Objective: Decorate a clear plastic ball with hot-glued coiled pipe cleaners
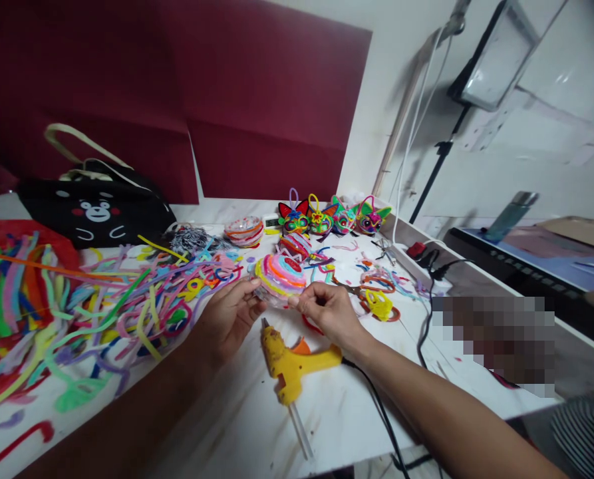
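Observation:
A rounded craft piece (pixel 279 276), banded with pink, yellow, orange and blue pipe cleaners and bearing a red patch, is held up over the white table. My left hand (pixel 231 313) grips its left side between thumb and fingers. At its lower right edge, my right hand (pixel 329 313) pinches what looks like a red pipe cleaner (pixel 312 324); part of the strand curves out below the fingers. Just beneath both hands lies a yellow hot glue gun (pixel 291 362), nozzle pointing up and left, a clear glue stick (pixel 301 432) sticking out of its back.
Loose pipe cleaners (pixel 102 319) cover the table's left. Several cat-face ornaments (pixel 321 216) stand at the back, with another banded piece (pixel 244 231) nearby. Orange-handled scissors (pixel 376 286) and a yellow bundle (pixel 378 305) lie right. A black cord (pixel 376 392) trails from the glue gun. A black bag (pixel 97 209) sits back left.

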Demonstrator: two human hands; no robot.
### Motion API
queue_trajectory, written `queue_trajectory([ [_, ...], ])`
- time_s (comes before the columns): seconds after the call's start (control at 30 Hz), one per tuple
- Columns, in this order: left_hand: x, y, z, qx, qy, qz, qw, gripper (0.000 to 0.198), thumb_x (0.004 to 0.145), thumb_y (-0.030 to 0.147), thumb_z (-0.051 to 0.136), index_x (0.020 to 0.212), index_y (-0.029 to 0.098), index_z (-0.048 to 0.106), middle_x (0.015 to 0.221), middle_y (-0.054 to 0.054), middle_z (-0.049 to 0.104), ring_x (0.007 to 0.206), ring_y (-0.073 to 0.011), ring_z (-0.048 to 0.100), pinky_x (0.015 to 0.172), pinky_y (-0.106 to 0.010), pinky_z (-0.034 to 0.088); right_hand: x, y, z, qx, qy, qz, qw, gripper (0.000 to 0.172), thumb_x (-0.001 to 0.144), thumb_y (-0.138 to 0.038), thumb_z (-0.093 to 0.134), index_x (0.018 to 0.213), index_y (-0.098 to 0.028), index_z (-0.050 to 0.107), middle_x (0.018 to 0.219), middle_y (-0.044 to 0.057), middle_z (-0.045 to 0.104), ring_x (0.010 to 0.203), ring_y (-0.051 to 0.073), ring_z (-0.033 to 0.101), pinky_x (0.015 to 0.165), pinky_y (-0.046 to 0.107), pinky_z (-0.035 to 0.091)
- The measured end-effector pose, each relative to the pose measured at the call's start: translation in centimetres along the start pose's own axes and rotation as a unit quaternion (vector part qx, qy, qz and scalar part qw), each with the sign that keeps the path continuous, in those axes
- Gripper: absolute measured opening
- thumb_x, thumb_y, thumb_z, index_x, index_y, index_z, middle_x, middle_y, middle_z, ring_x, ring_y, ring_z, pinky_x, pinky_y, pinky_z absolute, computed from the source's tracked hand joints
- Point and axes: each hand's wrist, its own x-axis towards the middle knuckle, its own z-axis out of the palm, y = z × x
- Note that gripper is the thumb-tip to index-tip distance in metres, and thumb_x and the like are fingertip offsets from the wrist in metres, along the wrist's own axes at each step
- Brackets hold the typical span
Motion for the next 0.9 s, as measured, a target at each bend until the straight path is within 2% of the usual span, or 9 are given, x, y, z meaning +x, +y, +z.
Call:
queue_trajectory([
  [0.17, 0.08, -0.1, -0.12, -0.001, -0.016, 0.004, 1.0, 0.016, 0.082, 0.0, 0.055, 0.075, 0.011, 0.066, 0.073, -0.003, 0.07, 0.058, -0.009, 0.064, 0.046, -0.015, 0.051, 0.22, 0.14, -0.23, 0.004, 0.038, -0.006, 0.999, 0.031, 0.063, -0.034, 0.081, 0.071, -0.018, 0.056, 0.06, -0.005, 0.049, 0.053, 0.009, 0.04, 0.048, 0.021, 0.029],
  [0.33, 0.13, -0.12, -0.15, -0.009, -0.022, -0.002, 1.0, 0.016, 0.082, 0.0, 0.054, 0.076, 0.011, 0.065, 0.072, -0.003, 0.07, 0.057, -0.0092, 0.063, 0.046, -0.015, 0.051, 0.33, 0.01, -0.44, -0.023, 0.085, -0.053, 0.995, 0.053, 0.058, -0.034, 0.085, 0.099, -0.021, 0.055, 0.089, -0.001, 0.057, 0.071, 0.013, 0.052, 0.06, 0.023, 0.043],
  [0.43, 0.0, -0.09, -0.1, -0.014, -0.023, -0.01, 1.0, 0.016, 0.082, 0.0, 0.055, 0.077, 0.011, 0.065, 0.074, -0.003, 0.07, 0.057, -0.0094, 0.064, 0.045, -0.015, 0.051, 0.36, -0.17, -0.53, -0.025, 0.056, -0.078, 0.995, 0.061, 0.063, -0.039, 0.083, 0.115, -0.023, 0.054, 0.114, 0.006, 0.06, 0.094, 0.019, 0.058, 0.07, 0.027, 0.049],
  [0.53, -0.12, -0.08, -0.08, -0.021, -0.029, -0.018, 0.999, 0.016, 0.082, 0.0, 0.055, 0.079, 0.012, 0.065, 0.076, -0.004, 0.071, 0.058, -0.0095, 0.064, 0.044, -0.015, 0.05, 0.43, -0.1, -0.58, 0.017, -0.005, -0.092, 0.996, 0.068, 0.069, -0.039, 0.081, 0.128, -0.026, 0.05, 0.133, 0.009, 0.057, 0.111, 0.024, 0.058, 0.081, 0.032, 0.05],
  [0.67, -0.17, -0.11, -0.01, -0.025, -0.032, -0.027, 0.999, 0.017, 0.083, 0.0, 0.054, 0.077, 0.011, 0.065, 0.074, -0.004, 0.069, 0.056, -0.0093, 0.063, 0.044, -0.015, 0.049, 0.54, 0.19, -0.52, 0.084, -0.051, -0.085, 0.992, 0.069, 0.072, -0.037, 0.08, 0.133, -0.027, 0.048, 0.136, 0.009, 0.057, 0.113, 0.024, 0.06, 0.086, 0.035, 0.05],
  [0.9, 0.04, -0.27, -0.01, -0.031, -0.04, -0.032, 0.998, 0.016, 0.085, 0.002, 0.054, 0.079, 0.01, 0.066, 0.076, -0.004, 0.07, 0.056, -0.0082, 0.062, 0.046, -0.015, 0.051, 0.48, -0.29, -0.4, 0.108, -0.045, -0.061, 0.991, 0.068, 0.068, -0.038, 0.082, 0.129, -0.025, 0.052, 0.135, 0.009, 0.057, 0.114, 0.025, 0.06, 0.089, 0.036, 0.051],
])
